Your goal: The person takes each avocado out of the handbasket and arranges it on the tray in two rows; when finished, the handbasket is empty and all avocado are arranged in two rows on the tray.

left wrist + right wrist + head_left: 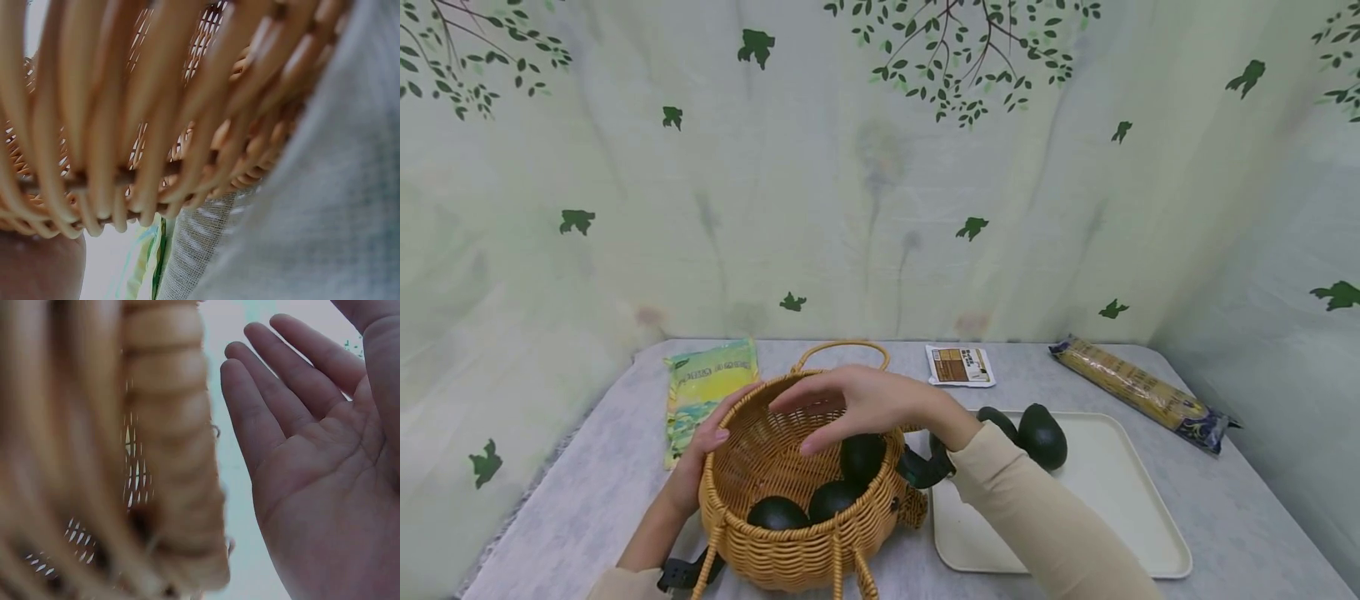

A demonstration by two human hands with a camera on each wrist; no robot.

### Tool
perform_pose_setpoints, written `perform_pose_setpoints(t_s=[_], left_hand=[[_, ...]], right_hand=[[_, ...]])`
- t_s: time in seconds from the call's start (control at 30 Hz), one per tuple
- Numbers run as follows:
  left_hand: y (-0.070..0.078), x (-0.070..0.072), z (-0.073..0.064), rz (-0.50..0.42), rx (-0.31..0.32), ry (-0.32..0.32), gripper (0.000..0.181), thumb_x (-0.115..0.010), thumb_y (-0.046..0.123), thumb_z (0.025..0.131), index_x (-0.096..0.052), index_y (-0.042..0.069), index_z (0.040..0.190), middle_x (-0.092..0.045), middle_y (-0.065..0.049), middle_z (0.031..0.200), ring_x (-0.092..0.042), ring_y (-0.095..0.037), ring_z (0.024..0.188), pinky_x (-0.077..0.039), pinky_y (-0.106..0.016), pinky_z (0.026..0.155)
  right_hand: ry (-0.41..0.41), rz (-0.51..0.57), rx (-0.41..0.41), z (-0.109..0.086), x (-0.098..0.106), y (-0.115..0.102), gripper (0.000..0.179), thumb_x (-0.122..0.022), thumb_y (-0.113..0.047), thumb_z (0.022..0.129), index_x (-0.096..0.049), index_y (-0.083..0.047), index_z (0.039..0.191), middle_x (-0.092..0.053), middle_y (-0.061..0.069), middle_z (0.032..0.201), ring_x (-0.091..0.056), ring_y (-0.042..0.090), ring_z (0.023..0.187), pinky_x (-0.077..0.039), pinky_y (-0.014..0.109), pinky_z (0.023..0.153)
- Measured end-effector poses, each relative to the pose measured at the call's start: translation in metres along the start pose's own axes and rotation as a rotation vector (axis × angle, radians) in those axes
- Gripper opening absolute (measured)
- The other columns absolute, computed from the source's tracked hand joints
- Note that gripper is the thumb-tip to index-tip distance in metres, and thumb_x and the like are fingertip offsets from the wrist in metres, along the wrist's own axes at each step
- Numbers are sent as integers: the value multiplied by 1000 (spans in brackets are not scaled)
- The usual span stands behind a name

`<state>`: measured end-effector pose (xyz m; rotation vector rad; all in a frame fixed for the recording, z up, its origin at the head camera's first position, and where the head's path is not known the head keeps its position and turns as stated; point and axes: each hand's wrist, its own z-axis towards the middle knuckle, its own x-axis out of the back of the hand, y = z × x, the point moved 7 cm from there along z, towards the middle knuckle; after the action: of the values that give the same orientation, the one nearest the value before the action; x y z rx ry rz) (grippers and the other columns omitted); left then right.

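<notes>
A round wicker basket [805, 550] stands tilted toward the camera at the front of the table. Inside it lie three dark green avocados [777, 512]. My left hand [703, 446] holds the basket's left side, its thumb at the rim; most of its fingers are hidden behind the wicker. Over the basket's opening hovers my right hand [857, 404], palm down with fingers extended. In the right wrist view, the palm [325, 487] is bare beside the woven rim. More avocados [1042, 437] rest on a cream tray [1120, 500] to the right, partly behind my right forearm.
A yellow-green packet [711, 375] lies behind the basket on the left. At the back are a small white and brown sachet [961, 367] and a long gold package [1138, 387]. The basket's handle [842, 343] rises at its far side. A leaf-patterned curtain [880, 208] encloses the table.
</notes>
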<state>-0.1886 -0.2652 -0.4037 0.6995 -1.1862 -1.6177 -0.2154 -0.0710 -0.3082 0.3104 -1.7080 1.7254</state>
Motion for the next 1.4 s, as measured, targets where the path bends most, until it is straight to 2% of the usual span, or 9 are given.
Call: perform_pose_setpoints(t_s=[0.2,0.37,0.57,0.73,1.03,1.2,1.3,1.4], left_hand=[[1,-3,1,-18,-36,-41,63,-19,16,102,-22,7,164,-41,6,157,-47,-11,139,-47,-33,105],[1,-2,1,-10,-31,-32,63,-20,16,101,-22,7,164,-42,6,156,-47,-11,139,-47,-32,105],[4,0,1,-14,-41,-34,63,-20,15,101,-21,6,164,-41,6,157,-46,-10,139,-46,-31,106],[4,-1,1,-25,-35,-50,63,-18,15,102,-19,7,164,-41,7,157,-47,-8,139,-47,-32,106],[2,-5,0,-46,-24,-56,62,-18,16,102,-20,9,164,-40,6,156,-47,-8,137,-49,-30,103],[1,-3,-1,-37,-15,-38,63,-19,17,102,-20,8,164,-41,3,156,-46,-10,138,-48,-30,103],[0,-2,-2,-30,-6,-29,63,-20,18,101,-20,9,164,-40,1,156,-46,-13,138,-48,-30,103],[1,-2,-3,-32,-4,-23,63,-20,18,101,-20,9,164,-40,1,156,-45,-13,139,-48,-30,103]], right_hand=[[-72,35,23,14,-1,-5,58,-76,-18,94,-56,-9,147,-59,6,148,-54,4,134,-44,31,112],[-133,4,-5,16,7,-13,60,-78,-18,92,-56,-6,147,-59,7,148,-54,6,136,-43,27,112],[-180,-23,7,25,10,-23,55,-78,-18,92,-60,-6,143,-63,3,142,-57,3,131,-44,24,109],[-220,14,-37,32,-2,-15,53,-78,-18,92,-62,-7,142,-66,0,138,-60,0,125,-46,24,107],[-249,137,-64,37,-24,1,47,-76,-13,93,-64,-7,138,-67,5,136,-63,7,124,-49,26,105],[-294,86,-57,40,-34,14,47,-74,-13,95,-63,-3,139,-67,7,136,-63,3,121,-49,25,105],[-307,57,-63,41,-39,22,46,-75,-15,94,-64,-5,138,-68,4,134,-63,1,119,-49,25,105],[-308,79,-71,44,-43,24,47,-75,-14,94,-64,-6,138,-68,3,135,-63,1,120,-49,26,105]])
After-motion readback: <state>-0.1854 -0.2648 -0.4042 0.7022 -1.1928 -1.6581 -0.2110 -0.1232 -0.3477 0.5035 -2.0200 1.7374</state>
